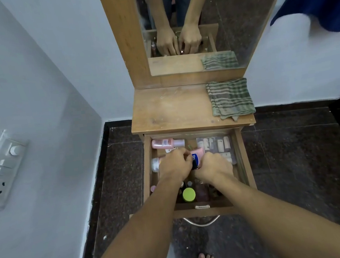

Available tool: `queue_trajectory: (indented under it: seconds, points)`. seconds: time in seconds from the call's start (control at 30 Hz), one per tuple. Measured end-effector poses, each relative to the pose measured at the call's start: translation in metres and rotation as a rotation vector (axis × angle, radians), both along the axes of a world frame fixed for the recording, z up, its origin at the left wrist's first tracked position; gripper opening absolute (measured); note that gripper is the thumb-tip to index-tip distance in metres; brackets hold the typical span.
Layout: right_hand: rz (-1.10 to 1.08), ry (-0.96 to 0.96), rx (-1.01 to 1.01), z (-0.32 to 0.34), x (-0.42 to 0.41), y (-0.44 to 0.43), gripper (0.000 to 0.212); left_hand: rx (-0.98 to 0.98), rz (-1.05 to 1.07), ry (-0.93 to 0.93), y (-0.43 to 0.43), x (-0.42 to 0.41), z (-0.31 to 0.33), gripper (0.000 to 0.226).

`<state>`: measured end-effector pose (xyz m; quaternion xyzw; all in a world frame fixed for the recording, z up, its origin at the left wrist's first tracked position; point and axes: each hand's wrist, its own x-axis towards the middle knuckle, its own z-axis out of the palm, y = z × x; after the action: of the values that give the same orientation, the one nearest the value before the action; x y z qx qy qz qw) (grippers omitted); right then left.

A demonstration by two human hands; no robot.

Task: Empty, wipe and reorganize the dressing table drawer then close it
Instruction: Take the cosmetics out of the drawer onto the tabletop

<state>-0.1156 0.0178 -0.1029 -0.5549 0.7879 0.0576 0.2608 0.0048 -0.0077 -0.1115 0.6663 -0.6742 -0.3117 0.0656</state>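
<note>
The drawer [245,163] is standing pulled out toward the person from under the dressing table [173,107], with its contents lying inside it. Only one piece of writing is showing: the white letters "Va" on the blue label of a pink tube [198,154], which is lying tilted in the middle of the drawer; the rest of the word is hiding behind fingers. The pink bottle [166,143] in the far left corner is carrying a label too blurred to read.

Both forearms are reaching in from the near side, and the hands are meeting knuckle to knuckle at the tube. The right hand [215,166] is curling its fingers down round the tube's near, dark-capped end, palm down. The left hand [175,164] is bending its fingers against the tube's left edge and lying over a silver bottle [155,165]; whether it is gripping anything cannot be told.

A clear pouch [217,145] is sitting at the far right of the drawer and a green-lidded jar [189,194] near the front. A folded green striped cloth [231,99] is lying on the right of the tabletop, below the mirror [194,10].
</note>
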Motion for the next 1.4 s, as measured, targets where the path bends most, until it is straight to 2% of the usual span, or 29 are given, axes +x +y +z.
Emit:
queue_trajectory:
  seconds: [0.27,0.6,0.8,0.97,1.1,1.4]
  points:
    - [-0.014,-0.082,0.001,0.002,-0.007,-0.002,0.038,-0.030,0.047,0.010,0.003,0.003,-0.001,0.031]
    - [-0.023,-0.107,-0.064,0.045,-0.011,-0.022,0.032,-0.202,0.138,0.026,0.017,0.016,0.013,0.028]
    - [-0.032,-0.163,-0.262,0.110,-0.008,-0.055,0.041,-0.298,0.263,0.038,0.028,0.030,0.035,0.026]
    - [-0.066,-0.229,-0.462,0.157,0.026,-0.100,0.046,-0.347,0.227,0.023,0.055,0.047,0.031,0.022]
    - [-0.074,-0.253,-0.556,0.160,0.058,-0.134,0.034,-0.365,0.255,-0.012,0.070,0.063,0.019,0.038]
    - [-0.130,-0.369,-0.655,0.135,0.112,-0.195,0.031,-0.402,0.434,0.060,0.074,0.077,-0.006,0.027]
